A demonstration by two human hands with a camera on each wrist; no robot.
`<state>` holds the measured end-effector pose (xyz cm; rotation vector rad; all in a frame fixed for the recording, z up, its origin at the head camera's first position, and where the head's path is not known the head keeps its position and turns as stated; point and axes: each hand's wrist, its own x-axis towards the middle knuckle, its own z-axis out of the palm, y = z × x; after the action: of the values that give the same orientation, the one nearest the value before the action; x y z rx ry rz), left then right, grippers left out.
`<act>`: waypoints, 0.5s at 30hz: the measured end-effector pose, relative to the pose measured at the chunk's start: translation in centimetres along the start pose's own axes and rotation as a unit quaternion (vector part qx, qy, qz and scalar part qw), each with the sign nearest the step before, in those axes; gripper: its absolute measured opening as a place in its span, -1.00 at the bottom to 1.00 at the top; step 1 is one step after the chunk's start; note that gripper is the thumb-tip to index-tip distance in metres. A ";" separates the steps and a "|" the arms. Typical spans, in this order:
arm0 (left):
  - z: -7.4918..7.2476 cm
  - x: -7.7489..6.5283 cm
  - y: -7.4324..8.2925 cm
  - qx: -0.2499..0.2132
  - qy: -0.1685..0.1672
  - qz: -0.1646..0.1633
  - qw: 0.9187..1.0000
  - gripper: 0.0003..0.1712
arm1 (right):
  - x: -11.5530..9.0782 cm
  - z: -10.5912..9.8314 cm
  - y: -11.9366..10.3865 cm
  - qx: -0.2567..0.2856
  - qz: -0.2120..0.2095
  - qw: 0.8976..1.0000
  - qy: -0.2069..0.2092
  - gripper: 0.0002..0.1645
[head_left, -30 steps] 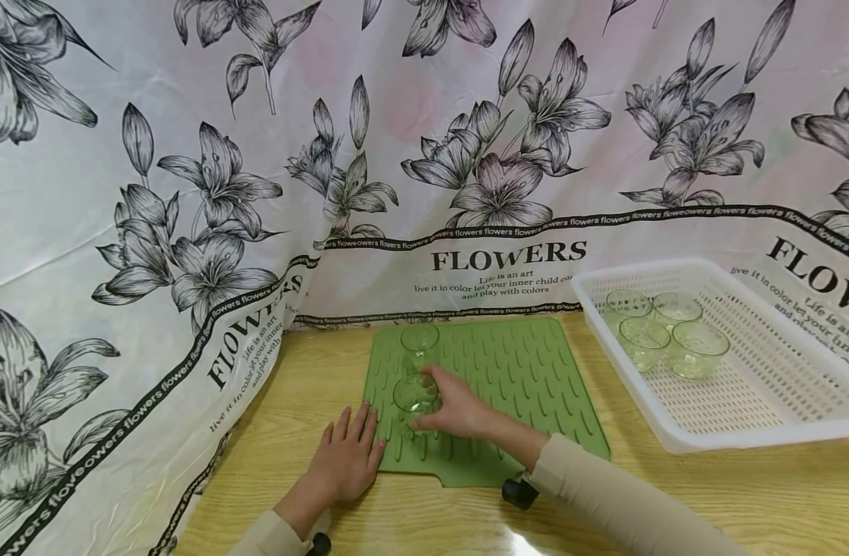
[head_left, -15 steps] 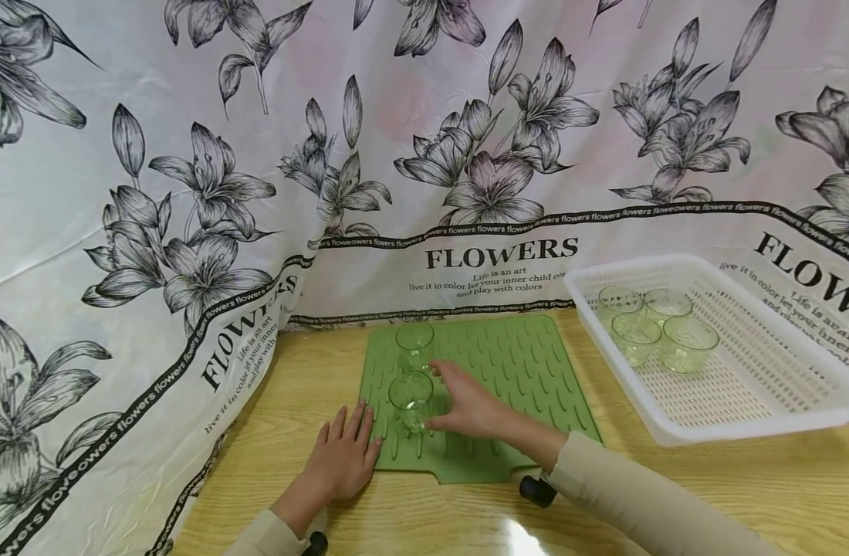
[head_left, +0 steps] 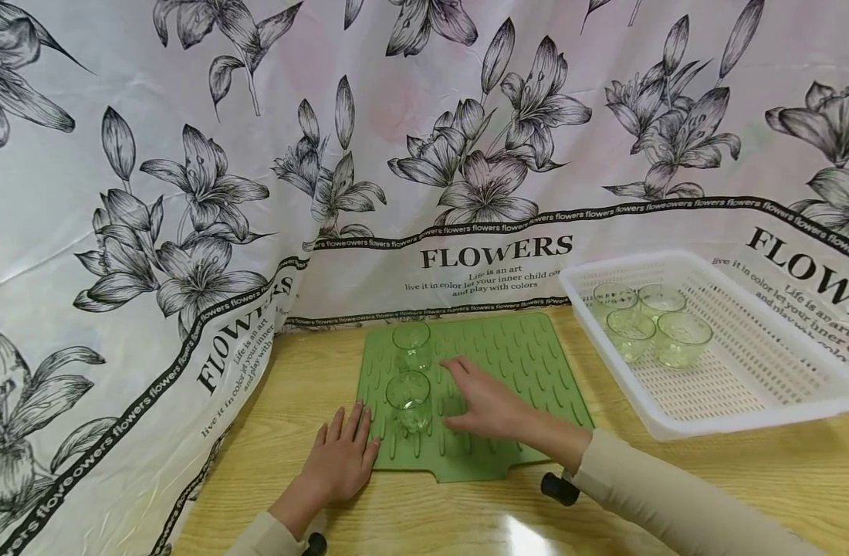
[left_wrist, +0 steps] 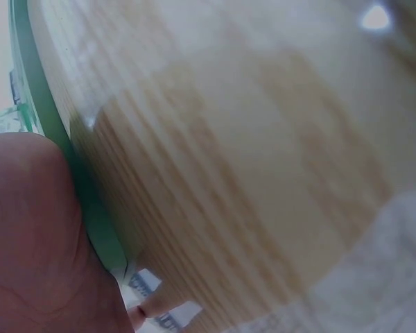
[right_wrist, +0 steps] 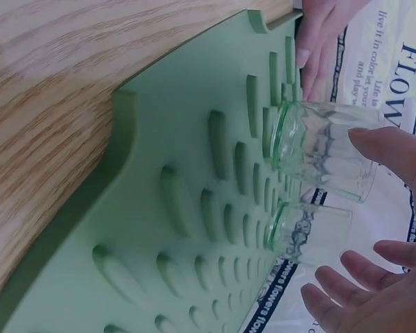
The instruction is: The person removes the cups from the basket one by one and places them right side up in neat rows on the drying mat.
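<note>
L hand (head_left: 341, 455) lies flat, fingers straight & grip empty, on the yellow wood-look table (head_left: 279, 401) by the L edge of a flat green bumpy mat (head_left: 529, 363). On the mat's L side, a near clear round glass cup (head_left: 408, 405) stands upright, w/ a far clear round glass cup (head_left: 412, 351) just behind. R hand (head_left: 490, 405) is just R of the near cup, thumb & fingers apart, grip empty too. Far R, a white plastic basket (head_left: 765, 422) w/ holes holds 4 clear greenish glass cups (head_left: 683, 342), close together.
</note>
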<state>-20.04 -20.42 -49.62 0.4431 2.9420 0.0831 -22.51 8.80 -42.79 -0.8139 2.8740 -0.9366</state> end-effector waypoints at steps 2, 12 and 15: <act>-0.1 0.0 0.0 0.001 -0.001 -0.001 1.000 -0.23 | -0.1 -0.2 0.1 0.000 -0.002 1.000 0.002 0.14; 0.2 0.1 -0.1 0.002 0.002 0.001 1.000 -0.24 | -1.6 -2.8 0.2 0.015 -0.012 1.000 0.019 -0.15; 0.4 0.2 -0.2 0.004 0.007 0.002 1.000 -0.24 | -2.2 -3.8 0.4 0.018 -0.019 0.999 0.027 -0.22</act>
<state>-20.22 -20.54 -50.07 0.4520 2.9571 0.0751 -21.39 12.18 -40.21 -0.8570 2.8870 -1.0256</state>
